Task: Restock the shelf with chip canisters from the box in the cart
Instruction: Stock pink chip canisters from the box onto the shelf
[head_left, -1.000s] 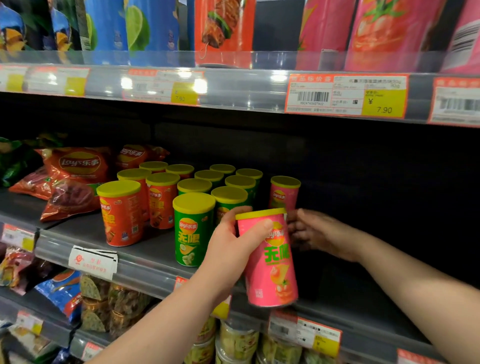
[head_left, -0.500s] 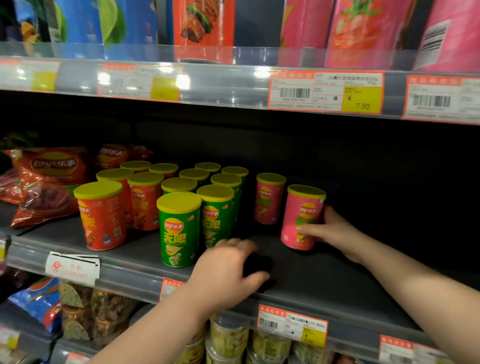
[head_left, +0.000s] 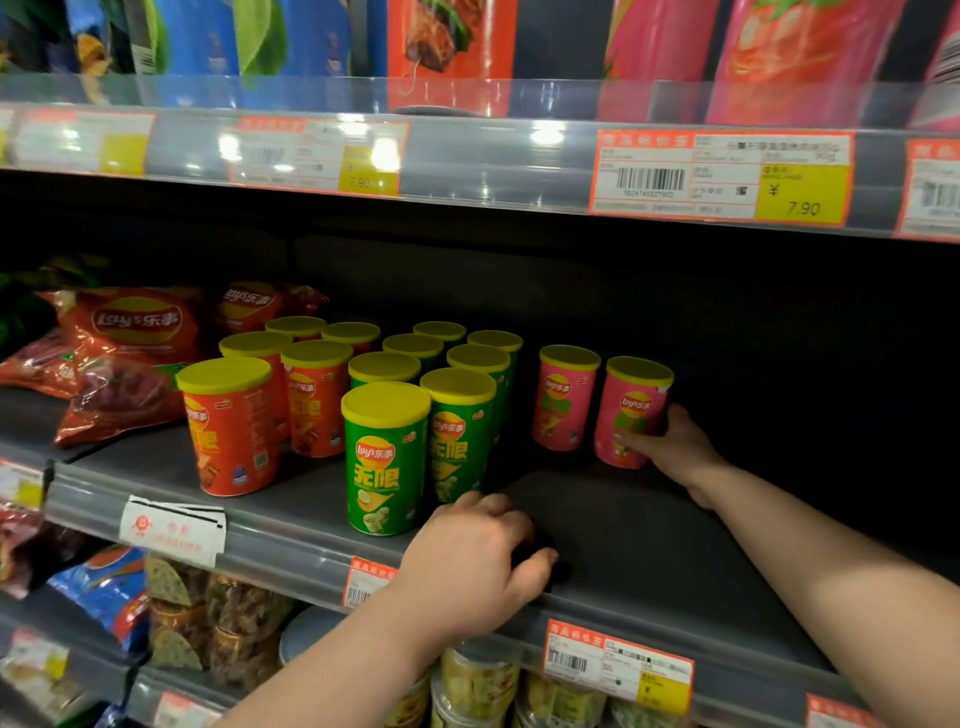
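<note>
A pink chip canister (head_left: 631, 410) with a yellow lid stands upright on the dark shelf (head_left: 649, 545), right of a second pink canister (head_left: 563, 400). My right hand (head_left: 675, 447) grips its right side from behind. My left hand (head_left: 472, 556) rests on the shelf near its front edge, knuckles up and fingers loosely curled, holding nothing. It sits just right of the front green canister (head_left: 384, 462). Rows of green and orange canisters (head_left: 234, 431) fill the shelf to the left. The cart and box are out of view.
Red chip bags (head_left: 130, 332) lie at the shelf's far left. The upper shelf rail (head_left: 519, 156) with price tags overhangs, with tall bags above it. Dark shelf space (head_left: 805, 415) extends right of the pink canisters. Snack packs (head_left: 223, 613) fill the lower shelf.
The pink canister passed from my left hand to my right and now stands deeper on the shelf beside the other pink one. My left hand dropped to the shelf front.
</note>
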